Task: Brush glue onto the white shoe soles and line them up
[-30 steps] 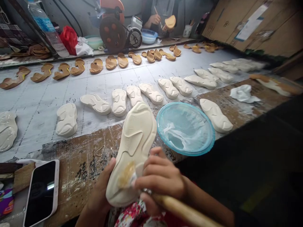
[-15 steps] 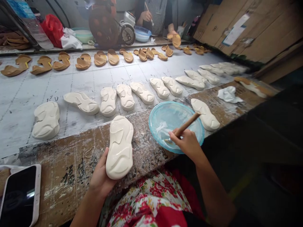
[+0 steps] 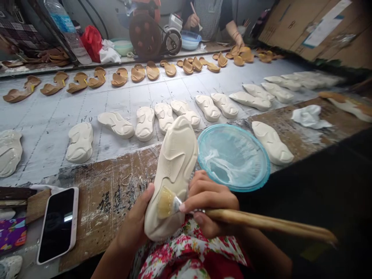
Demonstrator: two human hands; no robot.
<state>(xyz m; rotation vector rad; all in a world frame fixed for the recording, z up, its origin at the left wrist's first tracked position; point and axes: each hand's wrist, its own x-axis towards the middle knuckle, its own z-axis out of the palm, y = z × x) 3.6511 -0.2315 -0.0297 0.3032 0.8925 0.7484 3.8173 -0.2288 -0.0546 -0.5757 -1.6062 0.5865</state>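
My left hand [image 3: 136, 224] grips a cream shoe sole [image 3: 174, 170] from its left side, tilted up with the tread facing me. My right hand [image 3: 210, 207] holds a wooden-handled brush [image 3: 247, 219]; its bristles press on the lower part of the sole. A blue plastic bowl [image 3: 255, 182] with whitish glue sits just right of the sole on the worn bench edge [image 3: 110, 193].
A row of white soles [image 3: 145, 123] and a row of tan insoles [image 3: 136, 73] lie on the grey conveyor. A phone [image 3: 58, 224] rests at the left. One more sole [image 3: 271, 142] and a rag [image 3: 310, 116] lie right. Another person [image 3: 209, 15] works opposite.
My right hand left the bowl and brought the brush back onto the sole. My left hand raised and tilted the sole closer to me.
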